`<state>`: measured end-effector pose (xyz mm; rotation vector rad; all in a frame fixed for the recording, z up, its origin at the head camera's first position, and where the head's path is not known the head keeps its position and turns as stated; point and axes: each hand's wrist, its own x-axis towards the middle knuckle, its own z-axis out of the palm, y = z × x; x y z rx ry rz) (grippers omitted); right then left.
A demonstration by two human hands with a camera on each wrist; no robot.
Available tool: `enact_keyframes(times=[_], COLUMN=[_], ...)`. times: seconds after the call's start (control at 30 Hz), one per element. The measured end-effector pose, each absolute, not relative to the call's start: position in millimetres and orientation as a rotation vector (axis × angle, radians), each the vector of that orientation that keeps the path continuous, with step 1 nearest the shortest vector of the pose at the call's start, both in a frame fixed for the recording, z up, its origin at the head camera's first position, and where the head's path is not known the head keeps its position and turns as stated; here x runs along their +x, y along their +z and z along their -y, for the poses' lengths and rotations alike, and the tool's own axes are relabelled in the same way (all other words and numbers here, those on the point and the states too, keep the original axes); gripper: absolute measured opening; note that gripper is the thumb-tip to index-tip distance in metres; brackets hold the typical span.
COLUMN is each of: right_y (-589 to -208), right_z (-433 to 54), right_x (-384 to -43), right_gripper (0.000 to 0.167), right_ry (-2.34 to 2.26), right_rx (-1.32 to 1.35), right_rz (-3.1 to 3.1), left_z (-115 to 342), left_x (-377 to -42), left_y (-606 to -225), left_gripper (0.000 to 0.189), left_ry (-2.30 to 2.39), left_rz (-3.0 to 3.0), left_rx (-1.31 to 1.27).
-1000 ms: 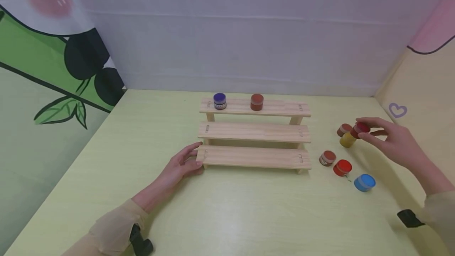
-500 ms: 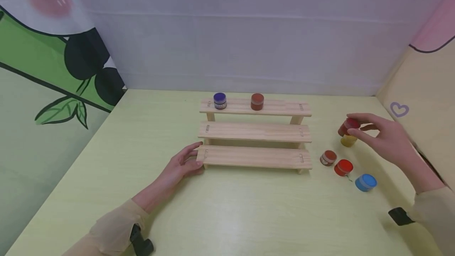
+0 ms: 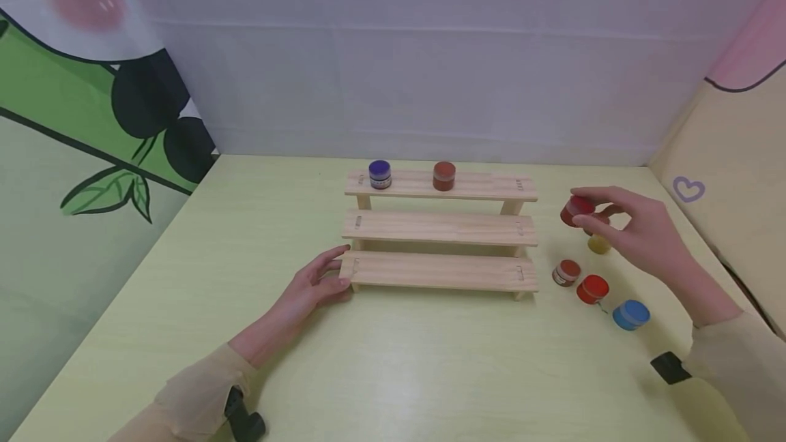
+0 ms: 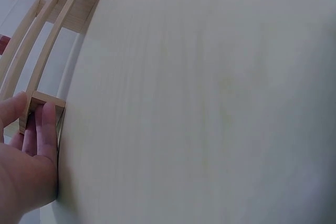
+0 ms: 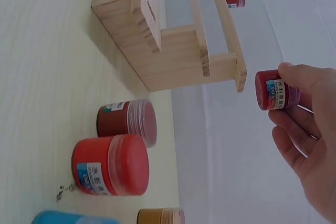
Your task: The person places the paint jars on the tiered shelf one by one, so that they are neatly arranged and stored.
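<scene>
A three-step wooden rack [image 3: 439, 270] stands on the table. At its lower left end my left hand [image 3: 315, 280] grips the lowest step; in the left wrist view the thumb and fingers [image 4: 48, 129] lie on either side of the wood. My right hand [image 3: 645, 227] pinches a dark red paint jar [image 5: 273, 90] between thumb and fingers, in the air right of the rack. On the top step sit a dark blue paint jar [image 3: 380, 174] and a reddish-brown paint jar [image 3: 444, 176], set apart.
Right of the rack stand a brown jar [image 3: 566, 273], a bright red jar [image 3: 592, 289] and a light blue jar [image 3: 631, 315]. A yellow jar [image 3: 598, 245] and another brown jar lie partly hidden behind my right hand. A cloth wall [image 3: 430, 87] closes the back.
My right hand has carried the dark red jar leftward and slightly away from me, toward the rack. My left hand and the rack have stayed still.
</scene>
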<state>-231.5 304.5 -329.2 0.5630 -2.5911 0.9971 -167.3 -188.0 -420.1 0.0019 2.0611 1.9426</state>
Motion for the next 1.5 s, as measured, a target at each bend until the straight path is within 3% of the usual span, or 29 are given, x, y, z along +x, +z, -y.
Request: enact_keyframes(times=[0.4,1.5], right_y=[-323,-314], right_z=[-272,-224], right_x=[-243,-275], right_gripper=[0.041,0.039], right_ry=[0.983,1.043], right_rx=[0.718,0.743], right_rz=[2.511,2.509], left_z=[188,188], left_x=[-166,-167], left_y=[-419,-419], left_gripper=[0.066,0.066], left_ry=[1.946,1.936], left_rz=[-2.050,-2.066], left_rx=[0.009,0.027])
